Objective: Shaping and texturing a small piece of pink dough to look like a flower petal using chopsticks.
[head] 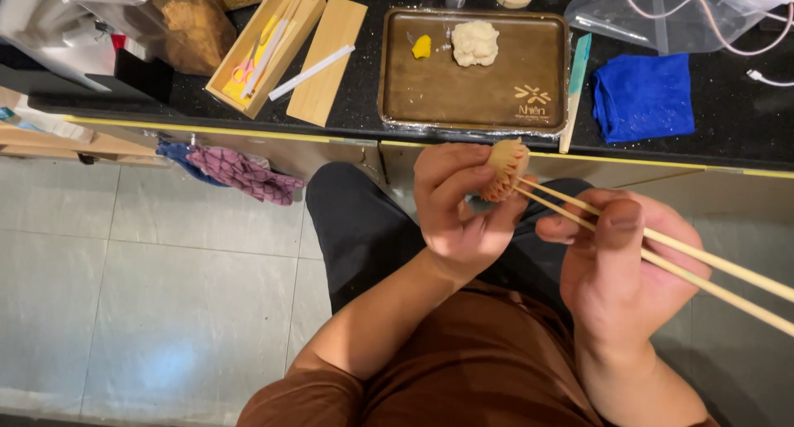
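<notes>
My left hand [460, 205] holds a small round dough piece [504, 167] with ridged, pinched sides, gripped between thumb and fingertips. My right hand [616, 257] holds a pair of wooden chopsticks [678, 257] whose tips touch the lower side of the dough piece. Both hands are over my lap, just in front of the counter edge. On the counter sits a brown wooden tray [463, 96] with a lump of pale dough [475, 43] and a small yellow dough bit [422, 46].
A blue cloth [643, 96] lies right of the tray, with a teal-handled tool [575, 88] between them. An open wooden box [265, 46] with scissors and tools and its lid [327, 59] lie to the left. A patterned cloth [240, 172] hangs below the counter.
</notes>
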